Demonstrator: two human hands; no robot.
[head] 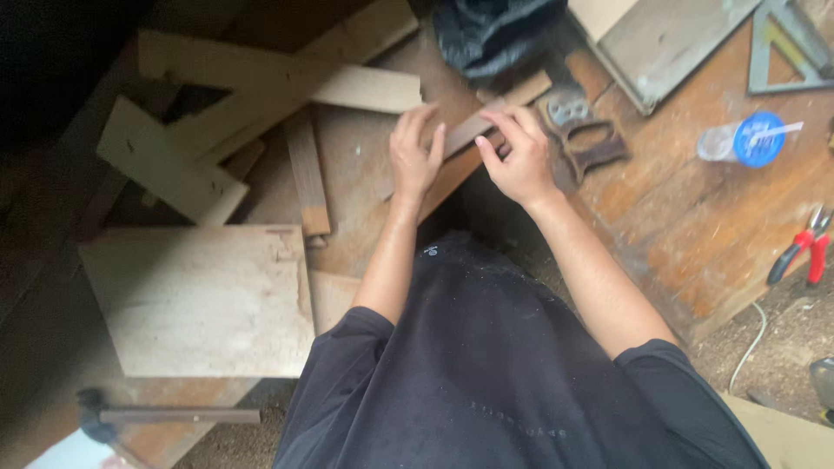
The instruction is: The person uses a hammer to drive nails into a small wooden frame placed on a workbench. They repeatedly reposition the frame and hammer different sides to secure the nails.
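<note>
1. Head view: The person leans over a wooden bench covered in sawdust and holds a thin wood strip with both hands.

2. The strip is long and flat. Its long side runs on a slant, from low on the left up to the right, and its far end points to the bench's far right side. It lies near the middle of the far part of the bench.

3. The left hand lies palm down on the low end of the strip. Its fingers are loosely spread and bent a little, pressing on the wood more than wrapping around it.

4. The right hand is curled. Its thumb and fingertips pinch the strip from the side, just beside the left hand.

5. Both forearms reach forward from a black shirt and come close together at the strip. The wrists look mostly straight.

6. A hand saw's dark handle lies just right of the right hand.

7. Loose boards are piled to the left, and a wide pale board lies nearer.

8. A hammer lies at the near left edge.

9. Red pliers lie at the right edge. A clear bottle with a blue cap lies farther back. A metal square sits in the far right corner, and a black bag lies at the far edge.
</note>
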